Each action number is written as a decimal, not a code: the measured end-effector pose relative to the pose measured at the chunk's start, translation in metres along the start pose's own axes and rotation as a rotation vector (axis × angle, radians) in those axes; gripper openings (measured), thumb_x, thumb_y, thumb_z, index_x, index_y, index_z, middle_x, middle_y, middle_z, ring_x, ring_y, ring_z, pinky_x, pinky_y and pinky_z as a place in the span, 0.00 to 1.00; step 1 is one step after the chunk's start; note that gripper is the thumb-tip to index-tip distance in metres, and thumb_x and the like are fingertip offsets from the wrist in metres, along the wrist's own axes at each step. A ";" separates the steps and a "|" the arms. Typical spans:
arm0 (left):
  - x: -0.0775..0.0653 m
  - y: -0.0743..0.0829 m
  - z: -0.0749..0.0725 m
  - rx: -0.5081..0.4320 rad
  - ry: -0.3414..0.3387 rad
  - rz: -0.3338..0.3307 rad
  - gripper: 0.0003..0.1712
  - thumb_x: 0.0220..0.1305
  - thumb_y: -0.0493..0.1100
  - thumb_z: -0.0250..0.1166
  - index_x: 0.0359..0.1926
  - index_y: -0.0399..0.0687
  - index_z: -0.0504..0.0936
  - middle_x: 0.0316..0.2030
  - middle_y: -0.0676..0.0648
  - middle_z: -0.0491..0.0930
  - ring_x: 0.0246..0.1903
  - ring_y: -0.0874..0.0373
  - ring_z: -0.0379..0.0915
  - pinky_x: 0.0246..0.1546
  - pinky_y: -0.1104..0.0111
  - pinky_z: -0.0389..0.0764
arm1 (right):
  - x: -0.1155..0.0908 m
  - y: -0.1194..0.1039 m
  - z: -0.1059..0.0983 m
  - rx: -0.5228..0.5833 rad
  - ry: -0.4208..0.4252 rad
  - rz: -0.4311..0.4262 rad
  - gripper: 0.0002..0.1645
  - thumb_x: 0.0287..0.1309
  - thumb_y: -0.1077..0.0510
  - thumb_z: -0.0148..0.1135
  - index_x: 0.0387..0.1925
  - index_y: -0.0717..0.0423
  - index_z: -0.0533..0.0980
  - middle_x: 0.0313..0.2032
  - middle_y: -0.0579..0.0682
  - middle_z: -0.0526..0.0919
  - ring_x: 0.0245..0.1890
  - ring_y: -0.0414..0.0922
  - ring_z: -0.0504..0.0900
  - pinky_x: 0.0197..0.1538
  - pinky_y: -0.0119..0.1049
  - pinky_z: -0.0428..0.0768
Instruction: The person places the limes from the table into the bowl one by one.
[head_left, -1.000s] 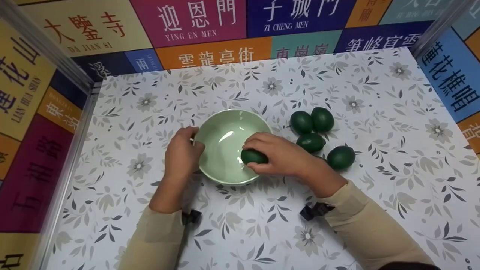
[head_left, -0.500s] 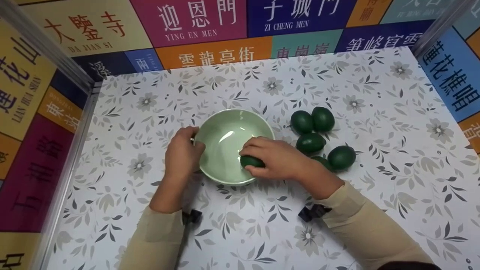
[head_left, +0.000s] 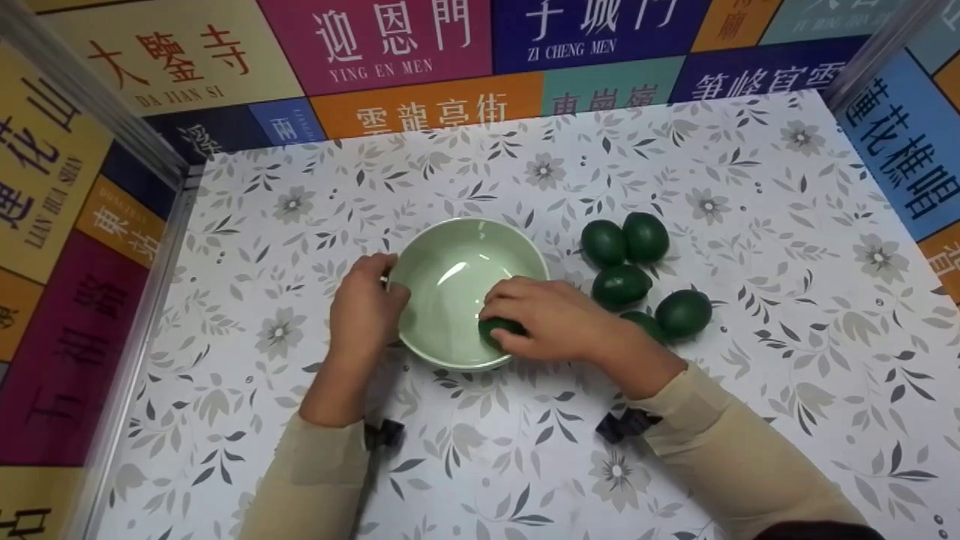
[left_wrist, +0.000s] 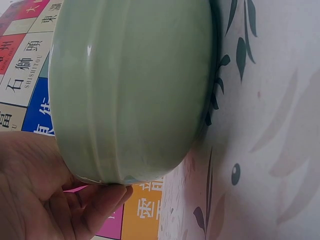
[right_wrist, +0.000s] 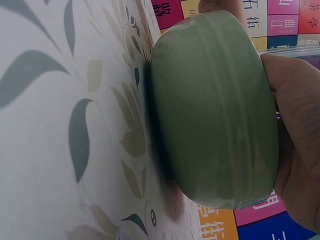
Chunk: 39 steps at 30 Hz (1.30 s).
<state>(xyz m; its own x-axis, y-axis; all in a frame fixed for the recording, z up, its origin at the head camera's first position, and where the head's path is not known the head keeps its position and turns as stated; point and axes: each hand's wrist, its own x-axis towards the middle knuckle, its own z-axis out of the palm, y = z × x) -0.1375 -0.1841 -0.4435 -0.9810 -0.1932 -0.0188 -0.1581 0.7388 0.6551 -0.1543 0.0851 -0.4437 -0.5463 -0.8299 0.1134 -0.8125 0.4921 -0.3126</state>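
Note:
A pale green bowl (head_left: 442, 277) stands upright on the table. My left hand (head_left: 364, 304) pinches its left rim, with the thumb over the inside; in the left wrist view the fingertips (left_wrist: 107, 205) touch the outer wall. Reaching over the right rim, my right hand (head_left: 551, 319) grips a dark green lime (head_left: 495, 330) low inside the bowl. Fingers cover much of that lime, and whether it touches the bowl's bottom I cannot tell. In the right wrist view the bowl's wall (right_wrist: 215, 110) hides the lime, and part of my right hand (right_wrist: 300, 135) shows beyond the rim.
Several more dark green limes (head_left: 621, 286) lie right of the bowl, one partly behind my right wrist. A flower-patterned cover (head_left: 420, 465) lies on the table. Colourful printed panels (head_left: 420, 105) stand along the back and sides.
My right hand has lowered the lime a little further into the bowl, slightly left and toward me. My left hand and the bowl have stayed put.

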 end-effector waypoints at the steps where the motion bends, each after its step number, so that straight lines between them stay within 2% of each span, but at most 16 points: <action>1: 0.000 0.000 0.000 -0.002 0.000 0.000 0.24 0.63 0.36 0.61 0.61 0.43 0.82 0.52 0.44 0.84 0.50 0.48 0.82 0.51 0.54 0.82 | 0.000 0.000 0.000 0.002 0.000 0.001 0.16 0.69 0.47 0.58 0.53 0.44 0.83 0.54 0.46 0.82 0.55 0.46 0.81 0.50 0.46 0.84; 13: 0.000 0.000 -0.001 -0.012 -0.002 -0.002 0.25 0.61 0.37 0.61 0.61 0.43 0.82 0.53 0.43 0.84 0.49 0.48 0.82 0.51 0.53 0.81 | -0.002 0.001 0.000 0.035 0.027 -0.017 0.16 0.70 0.49 0.59 0.52 0.47 0.83 0.53 0.46 0.82 0.53 0.46 0.80 0.51 0.44 0.84; 21: 0.000 0.000 -0.001 -0.008 -0.002 -0.002 0.25 0.61 0.37 0.61 0.61 0.43 0.82 0.52 0.43 0.84 0.49 0.48 0.82 0.52 0.53 0.81 | -0.003 0.001 -0.003 0.032 0.006 -0.005 0.17 0.70 0.49 0.58 0.55 0.47 0.82 0.54 0.47 0.82 0.53 0.47 0.80 0.52 0.44 0.83; 28: 0.000 0.000 -0.001 -0.006 -0.001 -0.007 0.26 0.63 0.37 0.61 0.63 0.43 0.81 0.53 0.44 0.84 0.50 0.48 0.83 0.50 0.53 0.82 | -0.005 0.001 -0.007 0.048 0.029 -0.013 0.18 0.70 0.48 0.60 0.56 0.48 0.81 0.54 0.47 0.83 0.54 0.48 0.80 0.54 0.44 0.83; 39: 0.000 0.001 -0.001 -0.007 -0.001 -0.005 0.27 0.63 0.37 0.61 0.64 0.41 0.81 0.53 0.42 0.84 0.50 0.47 0.82 0.50 0.53 0.82 | -0.009 0.000 -0.009 0.037 0.022 0.000 0.19 0.71 0.46 0.60 0.57 0.49 0.81 0.56 0.49 0.82 0.57 0.49 0.80 0.57 0.46 0.83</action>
<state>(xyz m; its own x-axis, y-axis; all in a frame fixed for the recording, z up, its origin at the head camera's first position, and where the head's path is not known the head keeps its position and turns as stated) -0.1375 -0.1840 -0.4426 -0.9803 -0.1961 -0.0234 -0.1624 0.7331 0.6604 -0.1516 0.0947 -0.4358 -0.5509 -0.8238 0.1335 -0.8045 0.4817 -0.3474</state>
